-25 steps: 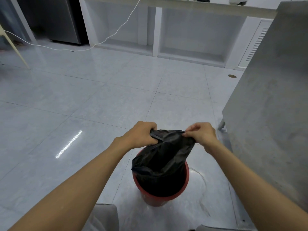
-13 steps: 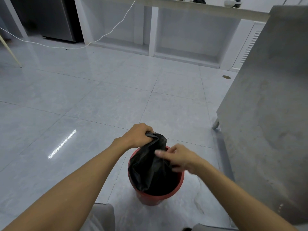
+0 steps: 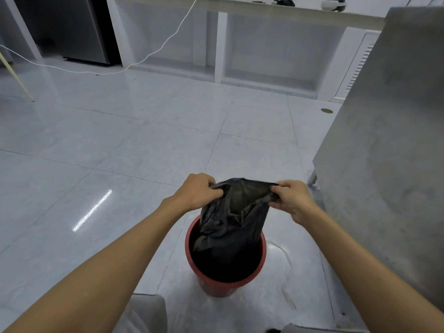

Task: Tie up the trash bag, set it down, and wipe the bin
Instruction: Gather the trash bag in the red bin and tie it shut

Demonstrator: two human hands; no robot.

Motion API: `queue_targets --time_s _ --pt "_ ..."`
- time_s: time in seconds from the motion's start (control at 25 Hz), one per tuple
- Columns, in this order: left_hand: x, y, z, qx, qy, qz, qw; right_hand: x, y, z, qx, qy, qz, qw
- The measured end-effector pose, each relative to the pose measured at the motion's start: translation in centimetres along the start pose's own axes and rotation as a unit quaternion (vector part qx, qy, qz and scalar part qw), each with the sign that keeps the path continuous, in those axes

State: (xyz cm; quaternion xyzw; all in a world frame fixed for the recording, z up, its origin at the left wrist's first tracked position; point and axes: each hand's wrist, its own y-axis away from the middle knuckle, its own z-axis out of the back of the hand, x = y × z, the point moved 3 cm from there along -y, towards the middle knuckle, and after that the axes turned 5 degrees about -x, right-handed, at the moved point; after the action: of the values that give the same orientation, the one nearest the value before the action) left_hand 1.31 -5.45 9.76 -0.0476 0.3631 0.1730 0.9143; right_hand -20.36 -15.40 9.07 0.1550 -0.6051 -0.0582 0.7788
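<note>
Head view: hands [image 3: 245,195] stretch trash bag [image 3: 230,222] between.

One black trash bag [image 3: 230,219] is being shown, along with one red bin [image 3: 225,283]. Two hands are being counted, the left hand [image 3: 198,192] and right hand [image 3: 292,199]. One white cable [image 3: 153,52] and one floor drain [image 3: 327,111] are being seen.
</note>
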Motion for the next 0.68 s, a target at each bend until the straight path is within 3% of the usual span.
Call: queue_targets --time_s 0.12,0.28,0.36,0.44,0.56,0.6,0.68 --pt "-0.9 0.2 -0.3 0.029 0.031 -0.026 0.999 0.3 1.4 -3.3 0.086 0.067 0.108 0.988" --pt "-1.1 0.4 -0.8 0.114 0.038 -0.067 0.991 0.5 3.2 -5.3 0.207 0.059 0.113 0.970" --pt "-0.8 0.3 -1.1 0.100 0.007 -0.055 0.993 0.3 3.3 -4.9 0.176 -0.005 0.058 0.983" --pt "-0.4 0.0 -1.1 0.067 -0.007 -0.031 0.997 -0.6 3.7 -4.2 0.116 0.051 0.020 0.992" --pt "-0.6 -0.1 -1.4 0.037 -0.003 -0.023 0.999 -3.7 6.2 -5.5 0.189 0.226 -0.010 0.956" --pt "-0.8 -0.1 -1.5 0.033 -0.004 -0.019 0.999 -4.7 7.1 -6.4 0.214 0.225 -0.006 0.950" --pt "-1.0 -0.1 -1.7 0.028 -0.002 -0.006 1.000 -5.9 7.7 -7.3 0.193 0.204 0.055 0.958"
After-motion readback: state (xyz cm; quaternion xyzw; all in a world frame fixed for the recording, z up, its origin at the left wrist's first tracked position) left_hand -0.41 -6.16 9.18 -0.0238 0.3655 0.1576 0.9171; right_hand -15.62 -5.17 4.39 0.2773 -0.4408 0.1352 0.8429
